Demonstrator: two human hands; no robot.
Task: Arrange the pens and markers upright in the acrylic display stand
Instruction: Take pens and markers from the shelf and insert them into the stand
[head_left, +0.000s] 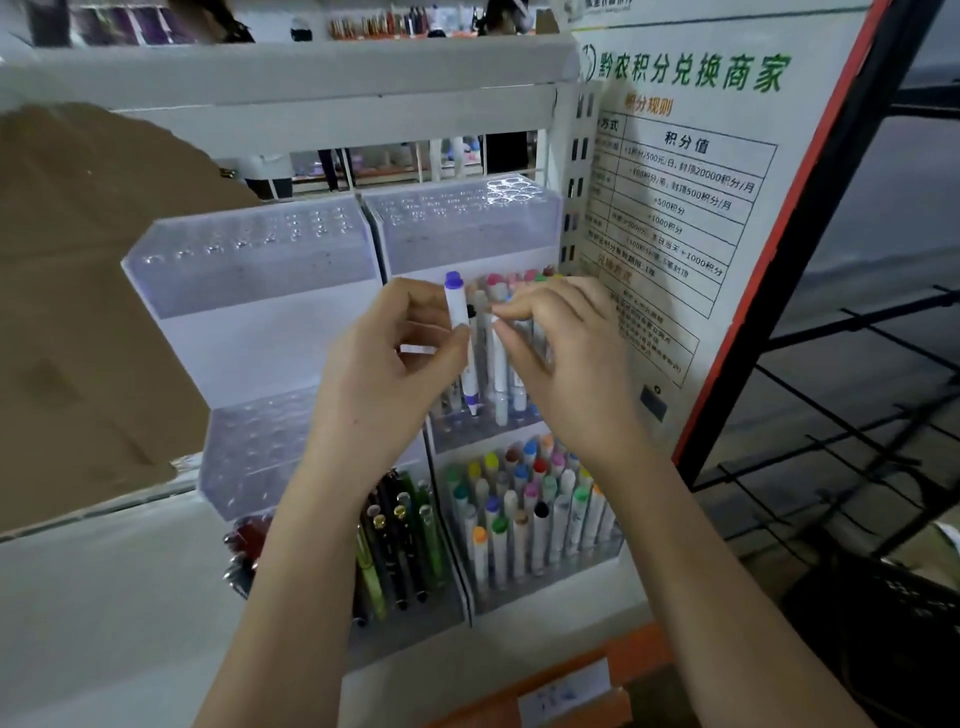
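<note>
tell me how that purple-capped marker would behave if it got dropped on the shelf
The marker looks like a stiff plastic tube, so it probably won't bend. Its round barrel would likely roll. The left hand holds it with just fingertips, so it seems light.

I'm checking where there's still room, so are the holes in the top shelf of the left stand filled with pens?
No, the top shelf of the left stand shows only bare holes, with no pens standing in it.
</note>
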